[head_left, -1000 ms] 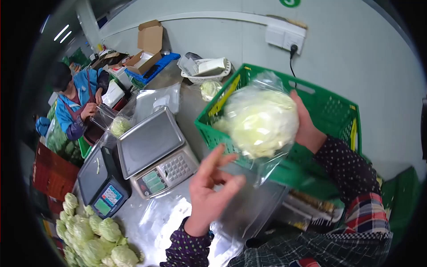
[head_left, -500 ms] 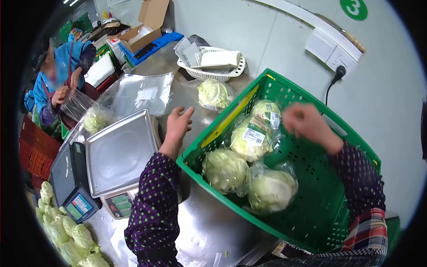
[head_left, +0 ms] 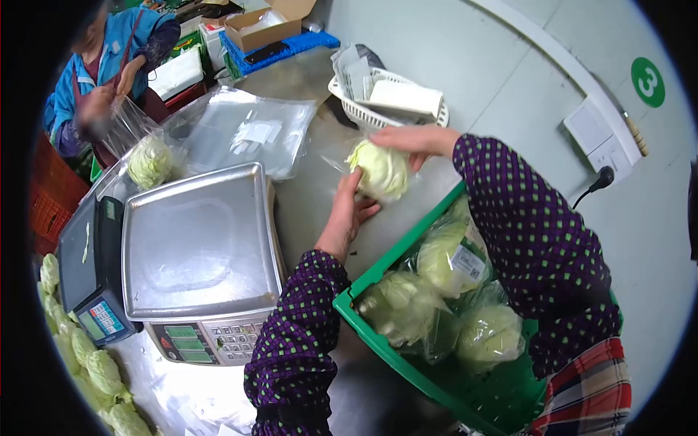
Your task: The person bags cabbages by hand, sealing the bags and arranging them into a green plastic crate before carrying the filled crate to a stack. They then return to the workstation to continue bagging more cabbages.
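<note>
A cabbage in a clear plastic bag [head_left: 380, 171] is between my two hands on the metal table, beyond the green crate. My left hand [head_left: 345, 218] curls its fingers against the near left side of it. Over its top and far right side lies my right hand [head_left: 418, 141], fingers bent around it, partly hidden by the wrist and by the cabbage. Several bagged cabbages [head_left: 451, 261] rest inside the green plastic crate [head_left: 407, 254] below my right forearm; one carries a white and green label [head_left: 467, 261].
A scale with a steel pan [head_left: 200, 240] stands left of my left arm, another scale [head_left: 94, 261] beyond it. Flat clear bags [head_left: 247, 134] and a white basket [head_left: 392, 109] lie farther back. A co-worker [head_left: 120, 65] handles a bagged cabbage [head_left: 150, 161]. Unwrapped cabbages [head_left: 102, 370] lie lower left.
Both hands have moved onto the bagged cabbage behind the crate; my right hand came over from above the crate. The camera view has shifted, so the crate appears lower.
</note>
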